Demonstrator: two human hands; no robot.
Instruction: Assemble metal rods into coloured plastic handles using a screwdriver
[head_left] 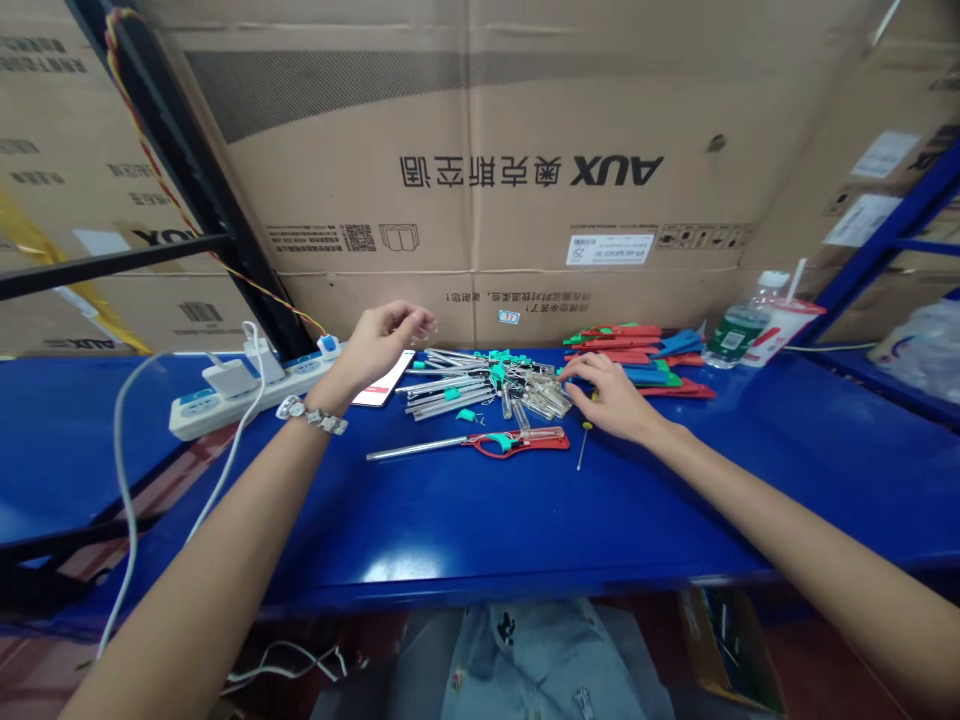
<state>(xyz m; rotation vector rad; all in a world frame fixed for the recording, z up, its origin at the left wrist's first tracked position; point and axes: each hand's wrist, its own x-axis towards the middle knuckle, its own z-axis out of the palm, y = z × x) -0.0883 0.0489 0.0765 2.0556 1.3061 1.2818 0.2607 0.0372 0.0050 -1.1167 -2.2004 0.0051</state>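
Observation:
My left hand [386,340] is raised over the back of the table, its fingers curled together. Something small and clear shows at the fingertips, too small to name. My right hand [609,395] is low at the right of a pile of lighter parts, fingers apart and bent, fingertips by the clear fuel tanks [551,395]. Under its thumb side lies a small screwdriver [582,448] with a yellow end, its handle partly hidden. Metal lighter tubes [446,395] and green triggers [497,372] make up the pile. In front lies a partly assembled lighter [517,443] with a red handle shell.
Red, blue and green handle shells [622,350] are stacked behind my right hand, beside a bottle [739,325] and a cup with a straw [784,330]. At left are a phone [384,384] and a power strip [247,395] with cables. Cardboard boxes [480,100] stand behind.

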